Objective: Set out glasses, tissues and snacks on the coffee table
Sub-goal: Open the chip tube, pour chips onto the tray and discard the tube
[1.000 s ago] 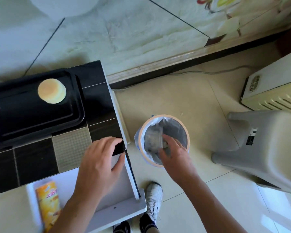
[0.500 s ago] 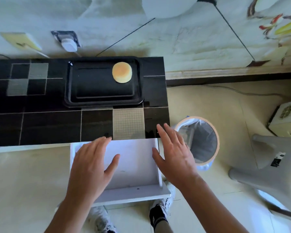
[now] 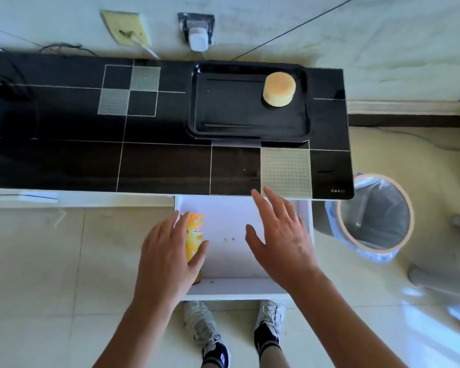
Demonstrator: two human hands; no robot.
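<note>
Snacks show in two spots: a yellow snack packet (image 3: 195,235) lies along the left side of the open white drawer (image 3: 237,288), and a round sponge cake (image 3: 278,88) sits at the far right of the black tray (image 3: 250,128) on the black tiled tabletop (image 3: 91,160). The left hand (image 3: 168,253) is laid over the packet, fingers and thumb curving around it without a closed grip that can be confirmed. Half a second ago that hand hovered flat above the drawer with the packet out of sight beneath it; now the packet's upper end is visible past the fingers. The right hand (image 3: 279,235) hangs open above the drawer's right half, fingers spread, holding nothing, its fingertips at the tabletop's front edge. It was at the drawer's right wall before and has shifted inward. A few small crumbs (image 3: 229,239) lie on the drawer floor between the hands. A lined bin (image 3: 373,211) stands on the floor to the right of the tabletop
</note>
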